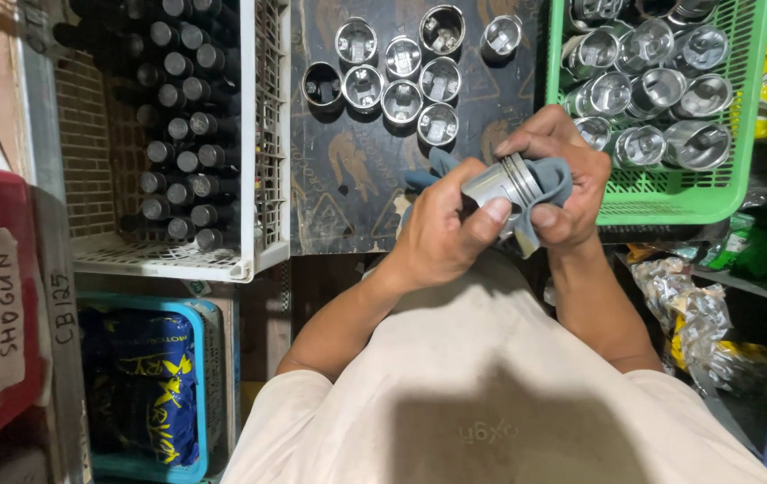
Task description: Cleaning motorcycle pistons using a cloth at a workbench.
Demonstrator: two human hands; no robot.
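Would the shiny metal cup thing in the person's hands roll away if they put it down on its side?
Probably: the piston is round like a can, so on its side it could roll. Upright it likely stays, as the pistons on the dark mat do. It looks solid metal, so probably stiff and heavy for its size.

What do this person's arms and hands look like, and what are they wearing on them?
Both forearms are bare, with no gloves, watch or rings visible on the left hand or right hand. Short pale beige fabric sleeves cover only the upper arms. Fingers are uncovered.
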